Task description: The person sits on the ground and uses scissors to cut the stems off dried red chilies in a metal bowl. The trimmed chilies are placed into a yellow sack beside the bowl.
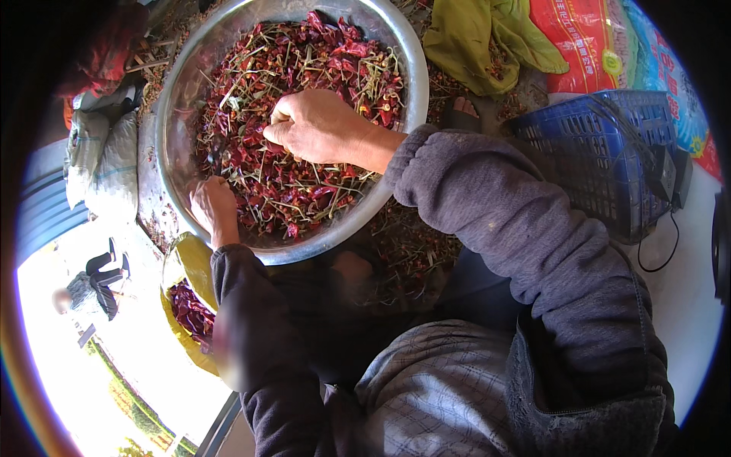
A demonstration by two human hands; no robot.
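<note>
A large round metal basin (420,74) holds a heap of dried red chili peppers (302,194) mixed with stems and broken bits. Above the middle of the heap is my right hand (320,125), its fingers curled and thumb against the index finger; whether something small is pinched there cannot be told. My left hand (214,204) is at the basin's lower left inner side, near the chilies, with bent fingers whose tips are partly hidden. Below it, beside the basin, a yellow sack (194,260) stands with its mouth spread, holding dark red dried chilies (191,311).
A blue plastic crate (594,148) with a black cable lies at right. Behind it are printed sacks (577,45) and an olive-yellow sack (468,45). Pale woven sacks (103,154) lie left. Chili scraps (422,245) litter the floor. A person (94,288) sits outside, far left.
</note>
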